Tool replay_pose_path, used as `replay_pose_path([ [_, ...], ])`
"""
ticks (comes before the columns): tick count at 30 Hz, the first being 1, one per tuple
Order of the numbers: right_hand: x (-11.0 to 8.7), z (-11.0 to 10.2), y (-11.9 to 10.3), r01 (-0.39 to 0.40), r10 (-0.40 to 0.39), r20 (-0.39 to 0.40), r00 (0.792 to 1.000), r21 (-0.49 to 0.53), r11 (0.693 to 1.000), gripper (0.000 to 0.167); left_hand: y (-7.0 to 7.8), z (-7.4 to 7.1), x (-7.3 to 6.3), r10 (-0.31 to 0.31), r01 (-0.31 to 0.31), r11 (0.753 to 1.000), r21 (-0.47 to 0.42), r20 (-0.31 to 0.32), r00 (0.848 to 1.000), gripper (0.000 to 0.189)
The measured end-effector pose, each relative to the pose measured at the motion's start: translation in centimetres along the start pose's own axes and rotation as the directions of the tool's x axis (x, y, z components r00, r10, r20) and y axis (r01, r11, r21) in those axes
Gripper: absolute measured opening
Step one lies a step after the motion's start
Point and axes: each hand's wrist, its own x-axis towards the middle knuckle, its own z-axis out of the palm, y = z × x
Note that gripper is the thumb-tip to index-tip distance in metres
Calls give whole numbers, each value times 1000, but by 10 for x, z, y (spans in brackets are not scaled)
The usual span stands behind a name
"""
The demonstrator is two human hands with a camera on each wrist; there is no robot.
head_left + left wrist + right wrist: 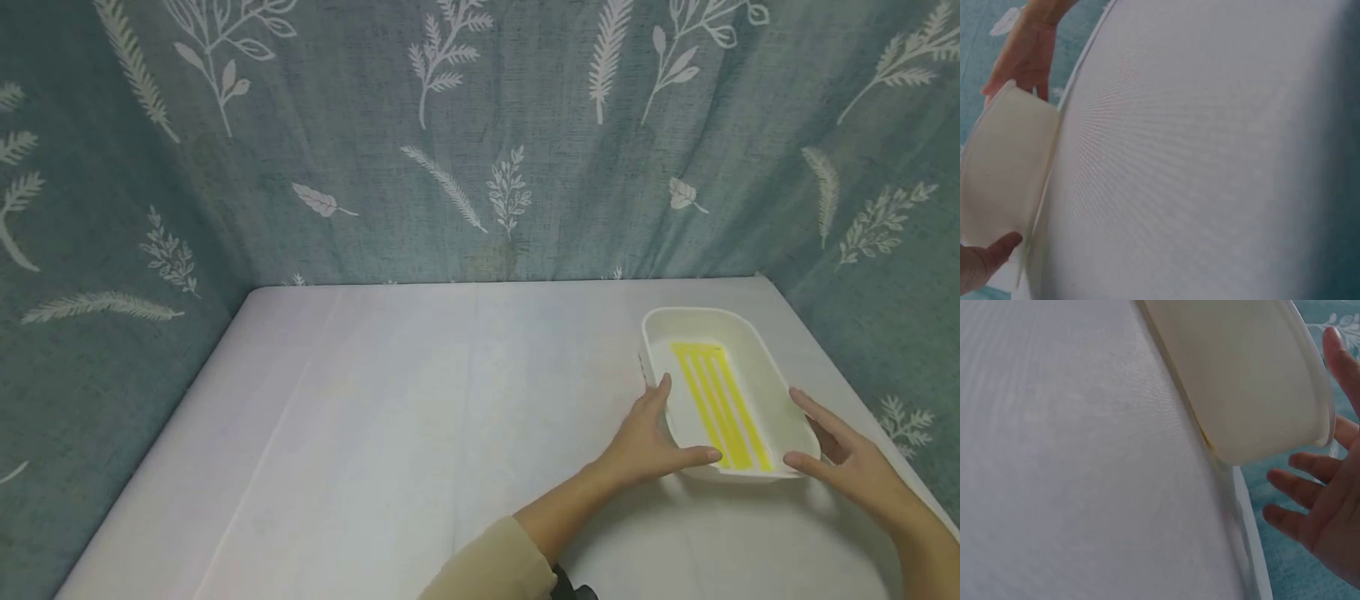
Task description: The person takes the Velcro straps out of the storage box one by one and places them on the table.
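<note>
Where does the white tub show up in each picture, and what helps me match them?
Head view: the white tub is right of centre, seen from above.
Left wrist view: the tub is at the left edge, seen side-on.
Right wrist view: the tub is upper right, cut off by the top edge.
Shared landmark: the white tabletop, broad in all three.

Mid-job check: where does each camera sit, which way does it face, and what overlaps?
Head: worn on the head, facing forward and down at the white table, tub and leaf-print fabric; left hand, right hand and left sleeve show.
Left wrist: on that wrist, image turned sideways, facing the tub's outer wall; left hand low, right hand at top.
Right wrist: on that wrist, also sideways, facing the tub's outer wall and table edge; only the right hand shows.
Shared: both wrist views show the tub's outside and the right hand.
</note>
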Motion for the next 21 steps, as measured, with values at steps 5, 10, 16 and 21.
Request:
replay_pose_path([
  [5, 4, 0, 6, -36, 34, 39, 999, 61, 998, 80, -4, 2, 2, 3, -4, 1000, -15, -33, 999, 98],
  [10, 4, -1, 8, -46, 34, 88, 996, 137, 990, 71, -6, 4, 5, -26, 25, 999, -32, -44, 999, 95],
  [16, 6, 2, 8, -35, 19, 91, 996, 176, 984, 71, -7, 3, 6, -52, 48, 994, -98, -42, 998, 95],
  [21, 6, 3, 7, 4, -32, 115, 993, 233, 972, 72, -8, 0, 5, -80, 75, 988, -134, -34, 996, 95],
])
